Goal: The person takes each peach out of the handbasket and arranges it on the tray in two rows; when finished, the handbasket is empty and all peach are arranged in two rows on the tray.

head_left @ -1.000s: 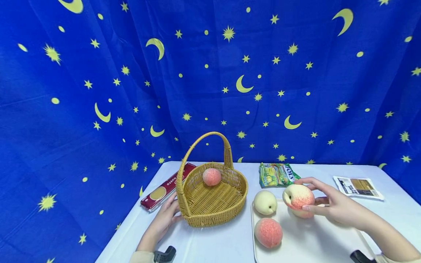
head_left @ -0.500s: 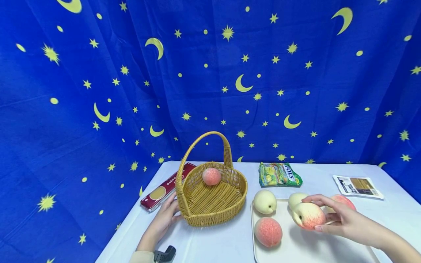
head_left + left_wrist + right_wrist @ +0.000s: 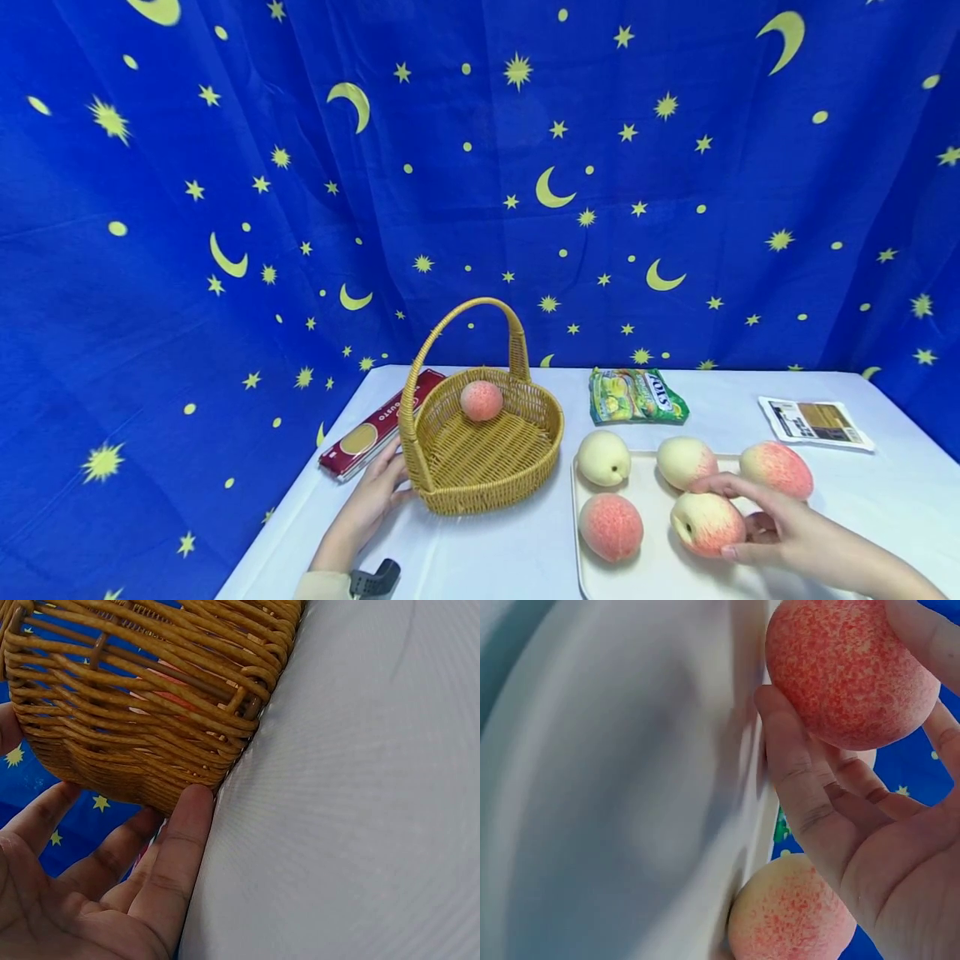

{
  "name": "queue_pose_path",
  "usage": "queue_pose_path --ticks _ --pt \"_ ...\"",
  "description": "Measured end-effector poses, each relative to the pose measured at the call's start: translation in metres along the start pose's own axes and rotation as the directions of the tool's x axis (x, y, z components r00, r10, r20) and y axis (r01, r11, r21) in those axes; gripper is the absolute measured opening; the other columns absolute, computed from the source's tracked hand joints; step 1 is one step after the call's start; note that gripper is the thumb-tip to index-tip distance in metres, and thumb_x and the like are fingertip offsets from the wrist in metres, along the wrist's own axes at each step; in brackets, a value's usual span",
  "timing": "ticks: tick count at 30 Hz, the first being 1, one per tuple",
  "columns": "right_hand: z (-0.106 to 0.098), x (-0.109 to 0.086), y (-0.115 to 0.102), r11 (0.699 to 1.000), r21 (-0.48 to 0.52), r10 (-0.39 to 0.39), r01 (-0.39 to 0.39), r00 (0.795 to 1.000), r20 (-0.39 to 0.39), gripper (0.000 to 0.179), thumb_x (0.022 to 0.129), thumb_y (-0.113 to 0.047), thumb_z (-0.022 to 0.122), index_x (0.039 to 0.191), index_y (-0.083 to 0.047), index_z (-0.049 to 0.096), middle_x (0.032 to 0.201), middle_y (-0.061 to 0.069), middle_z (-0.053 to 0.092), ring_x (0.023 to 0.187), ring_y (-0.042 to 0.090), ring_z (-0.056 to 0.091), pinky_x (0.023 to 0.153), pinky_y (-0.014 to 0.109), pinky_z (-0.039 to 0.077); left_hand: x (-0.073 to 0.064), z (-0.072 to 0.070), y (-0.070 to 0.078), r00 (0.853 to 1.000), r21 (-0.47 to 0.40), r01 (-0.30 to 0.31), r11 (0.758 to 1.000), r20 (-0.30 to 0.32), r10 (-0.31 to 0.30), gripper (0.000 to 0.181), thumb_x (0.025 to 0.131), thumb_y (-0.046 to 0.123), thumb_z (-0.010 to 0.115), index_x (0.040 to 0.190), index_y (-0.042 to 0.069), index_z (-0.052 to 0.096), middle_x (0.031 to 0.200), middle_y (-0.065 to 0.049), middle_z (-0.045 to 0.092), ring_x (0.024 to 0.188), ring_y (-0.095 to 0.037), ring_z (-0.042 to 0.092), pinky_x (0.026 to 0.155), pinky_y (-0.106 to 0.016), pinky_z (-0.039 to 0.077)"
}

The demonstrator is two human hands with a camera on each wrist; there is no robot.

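Observation:
My right hand (image 3: 787, 527) holds a pale yellow peach with a red blush (image 3: 705, 523) by its side, thumb and fingers around it, low over the white tray (image 3: 660, 579). The right wrist view shows this peach (image 3: 847, 671) between thumb and fingers, close to the tray's surface. My left hand (image 3: 373, 498) touches the left side of a heart-shaped wicker basket (image 3: 487, 497). Up close in the left wrist view, its extended fingertips rest against the woven wall (image 3: 127, 742). Inside the basket, at the back, sits one pink peach (image 3: 482, 401).
More peaches are on the tray: a pale one (image 3: 603, 458) back left, a pink one (image 3: 611, 527) front left, another (image 3: 686, 462) at the back and a red-yellow one (image 3: 777, 469) back right. Behind lie a green candy bag (image 3: 636, 397), a flat packet (image 3: 816, 423) and a red pasta pack (image 3: 378, 429).
My right hand has brought its peach from the tray's back toward the front and lowered it, uncovering the peaches behind. My left hand and the basket stay put.

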State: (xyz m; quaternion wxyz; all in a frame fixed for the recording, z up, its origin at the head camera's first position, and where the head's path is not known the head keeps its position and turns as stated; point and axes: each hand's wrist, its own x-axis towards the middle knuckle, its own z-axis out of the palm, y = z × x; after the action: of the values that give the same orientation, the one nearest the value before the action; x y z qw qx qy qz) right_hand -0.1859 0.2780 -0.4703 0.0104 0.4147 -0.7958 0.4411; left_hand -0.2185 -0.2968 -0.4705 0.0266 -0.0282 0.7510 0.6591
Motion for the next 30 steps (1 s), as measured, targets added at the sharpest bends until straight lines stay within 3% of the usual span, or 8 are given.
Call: queue_pose_path --ticks 6,10,12,16,18,24,27,30 --pt "0.0023 0.0004 -0.0013 1.0 -0.027 -0.015 0.014 1.0 -0.018 0.074 0.086 0.007 0.081 0.151 -0.016 0.055 0.144 -0.03 0.054 0.084 -0.002 0.062 0.063 0.021 0.052 0.0001 -0.0009 -0.0003 1.0 0.018 0.005 1.0 -0.007 -0.005 0.071 0.111 0.038 0.054 0.172 0.015 0.025 0.158 -0.021 0.055 0.14 -0.037 0.059 0.109 -0.05 0.059" --pt "0.0007 -0.0005 -0.0004 0.997 -0.077 -0.003 0.001 1.0 -0.017 0.065 0.092 0.006 0.076 0.15 -0.015 0.055 0.147 -0.03 0.054 0.098 -0.003 0.063 0.069 0.02 0.054 -0.0004 -0.0007 -0.0004 1.0 0.02 0.014 1.0 -0.011 -0.014 0.069 0.112 0.037 0.053 0.172 0.016 0.027 0.158 -0.021 0.055 0.14 -0.037 0.06 0.108 -0.05 0.06" --pt "-0.0003 -0.0015 -0.0012 0.994 -0.092 0.049 -0.05 0.999 -0.017 0.057 0.098 0.004 0.07 0.149 -0.016 0.057 0.146 -0.031 0.054 0.109 -0.008 0.06 0.074 0.019 0.054 -0.0002 -0.0007 -0.0003 1.0 0.018 0.014 1.0 -0.012 -0.014 0.069 0.112 0.036 0.053 0.172 0.016 0.027 0.157 -0.021 0.056 0.139 -0.036 0.06 0.108 -0.05 0.06" --pt "-0.0025 -0.0026 -0.0031 0.983 -0.048 0.179 -0.179 0.984 0.003 0.043 0.109 0.0 0.054 0.148 -0.017 0.059 0.143 -0.034 0.054 0.117 -0.013 0.054 0.078 0.019 0.054 -0.0004 -0.001 -0.0002 1.0 0.016 0.017 1.0 -0.011 -0.017 0.069 0.111 0.038 0.054 0.171 0.017 0.027 0.158 -0.021 0.055 0.139 -0.036 0.06 0.108 -0.049 0.06" --pt "-0.0034 -0.0022 -0.0033 0.975 -0.004 0.222 -0.222 0.975 0.02 0.041 0.111 -0.002 0.05 0.148 -0.017 0.06 0.143 -0.035 0.054 0.113 -0.011 0.055 0.076 0.019 0.055 -0.0003 -0.0012 -0.0003 1.0 0.013 0.019 1.0 -0.011 -0.019 0.07 0.111 0.038 0.055 0.171 0.017 0.027 0.158 -0.021 0.055 0.139 -0.036 0.06 0.108 -0.049 0.06" --pt "-0.0043 -0.0012 -0.0023 0.975 0.024 0.22 -0.221 0.975 0.03 0.04 0.11 -0.002 0.053 0.146 -0.016 0.06 0.142 -0.028 0.059 0.122 -0.014 0.053 0.079 0.021 0.058 0.001 -0.0012 -0.0006 1.0 0.015 0.025 1.0 -0.016 -0.025 0.072 0.11 0.04 0.056 0.172 0.017 0.026 0.158 -0.021 0.055 0.138 -0.034 0.061 0.106 -0.048 0.061" --pt "-0.006 -0.0013 -0.0012 0.956 0.116 0.262 -0.27 0.962 0.075 0.039 0.111 -0.003 0.052 0.147 -0.014 0.058 0.138 -0.03 0.059 0.121 -0.015 0.053 0.081 0.024 0.062 0.0014 -0.0008 -0.0002 0.999 0.019 0.029 0.999 -0.02 -0.028 0.074 0.11 0.042 0.056 0.172 0.017 0.026 0.16 -0.021 0.053 0.139 -0.035 0.06 0.106 -0.047 0.061" --pt "-0.0073 -0.0022 0.0006 0.916 0.215 0.316 -0.339 0.939 0.133 0.039 0.112 -0.005 0.049 0.15 -0.014 0.055 0.135 -0.034 0.057 0.119 -0.016 0.052 0.083 0.028 0.065 0.0015 -0.0003 0.0005 0.999 0.022 0.031 0.999 -0.02 -0.031 0.075 0.11 0.043 0.057 0.172 0.017 0.025 0.162 -0.022 0.05 0.14 -0.037 0.059 0.107 -0.048 0.061"
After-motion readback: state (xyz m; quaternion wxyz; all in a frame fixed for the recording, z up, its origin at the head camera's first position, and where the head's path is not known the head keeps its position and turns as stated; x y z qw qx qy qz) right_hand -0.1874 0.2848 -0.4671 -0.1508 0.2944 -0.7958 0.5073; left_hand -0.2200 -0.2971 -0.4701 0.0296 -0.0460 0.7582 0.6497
